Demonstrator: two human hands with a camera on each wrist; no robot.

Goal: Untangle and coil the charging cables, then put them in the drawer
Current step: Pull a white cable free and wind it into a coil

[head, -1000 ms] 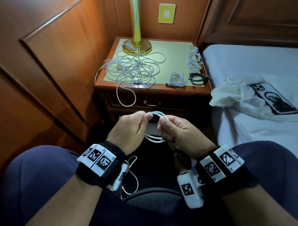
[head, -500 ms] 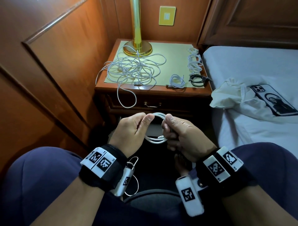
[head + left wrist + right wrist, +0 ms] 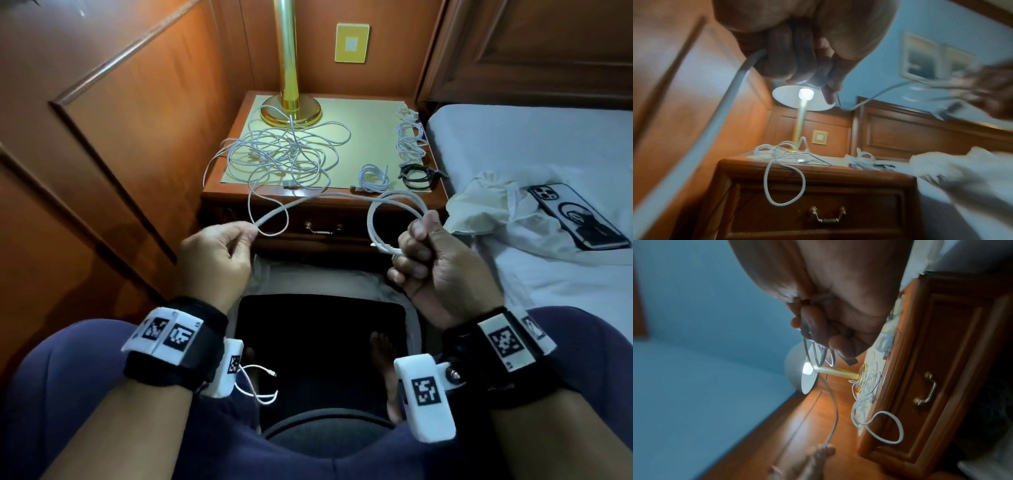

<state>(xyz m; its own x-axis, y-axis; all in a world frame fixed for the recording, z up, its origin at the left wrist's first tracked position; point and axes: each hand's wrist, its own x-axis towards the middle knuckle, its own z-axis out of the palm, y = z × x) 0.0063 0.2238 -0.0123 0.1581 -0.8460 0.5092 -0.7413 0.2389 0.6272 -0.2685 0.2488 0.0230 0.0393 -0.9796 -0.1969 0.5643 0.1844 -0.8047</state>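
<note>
My right hand grips a partly coiled white cable in a fist, with a plug sticking out below. My left hand pinches the same cable further along, and a straight stretch runs between the two hands. Its loose tail hangs under my left wrist. A tangle of white cables lies on the nightstand, one loop drooping over the front edge. The drawer below is closed.
Coiled white cables and a black coil lie at the nightstand's right side. A brass lamp stands at the back. The bed on the right carries a cloth bag and a phone.
My hands have drawn apart: the left slid left along the cable, stretching a length out, and the right moved right and up with the coil.
</note>
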